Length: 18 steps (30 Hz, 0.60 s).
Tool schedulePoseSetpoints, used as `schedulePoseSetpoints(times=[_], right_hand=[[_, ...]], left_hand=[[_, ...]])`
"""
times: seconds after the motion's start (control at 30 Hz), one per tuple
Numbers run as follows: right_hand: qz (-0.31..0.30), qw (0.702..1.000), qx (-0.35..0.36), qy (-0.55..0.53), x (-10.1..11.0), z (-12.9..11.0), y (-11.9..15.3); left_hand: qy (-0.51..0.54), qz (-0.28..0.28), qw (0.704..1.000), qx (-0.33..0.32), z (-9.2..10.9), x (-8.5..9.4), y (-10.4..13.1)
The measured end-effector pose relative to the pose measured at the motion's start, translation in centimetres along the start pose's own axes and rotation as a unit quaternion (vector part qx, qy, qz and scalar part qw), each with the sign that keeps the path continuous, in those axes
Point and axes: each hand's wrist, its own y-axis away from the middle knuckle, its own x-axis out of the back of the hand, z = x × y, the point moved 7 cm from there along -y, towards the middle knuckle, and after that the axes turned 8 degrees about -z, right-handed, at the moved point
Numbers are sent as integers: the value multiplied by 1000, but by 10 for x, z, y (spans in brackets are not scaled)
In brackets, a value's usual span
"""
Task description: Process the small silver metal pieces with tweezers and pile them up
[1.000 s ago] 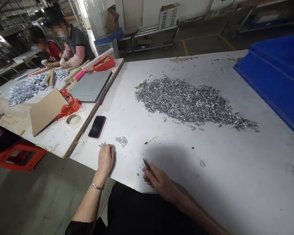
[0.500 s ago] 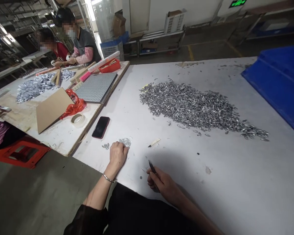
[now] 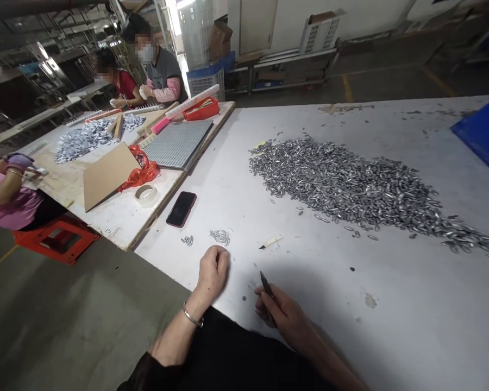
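My left hand [image 3: 213, 270] is closed, its fingers curled under and out of sight, just in front of a small group of silvery pieces [image 3: 220, 236]. Whatever it holds, if anything, is hidden. A few more pieces [image 3: 188, 240] lie to its left. In my right hand [image 3: 280, 310] is a dark pointed tool [image 3: 265, 283], gripped with its tip pointing up and away. Beyond it a small pale blade-like item with a dark tip [image 3: 271, 242] lies flat. The large heap of shiny metal pieces [image 3: 346, 182] spreads over the white table [image 3: 427, 320].
A phone [image 3: 181, 209] lies at the left. On the adjoining table are a tape roll [image 3: 145, 195], a brown board [image 3: 110, 176], a red bag [image 3: 143, 168] and a grey panel [image 3: 179, 142]. A blue bin [image 3: 484, 130] stands right. Several people work at the left.
My left hand has drawn back towards me from the small silvery group, which now shows fully. My right hand keeps its grip on the tool. The whole view has shifted.
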Motion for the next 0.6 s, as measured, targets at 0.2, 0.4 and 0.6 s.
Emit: schedulePoseSetpoints(times=[0.2, 0.4, 0.6], right_hand=[[-91, 996, -16, -1, -27, -29, 9], [-142, 990, -14, 19, -44, -50, 11], [-157, 987, -11, 21, -50, -56, 12]], left_hand=[[428, -86, 887, 152, -7, -31, 33], [510, -102, 834, 187, -6, -26, 45], [485, -99, 849, 183, -11, -22, 45]])
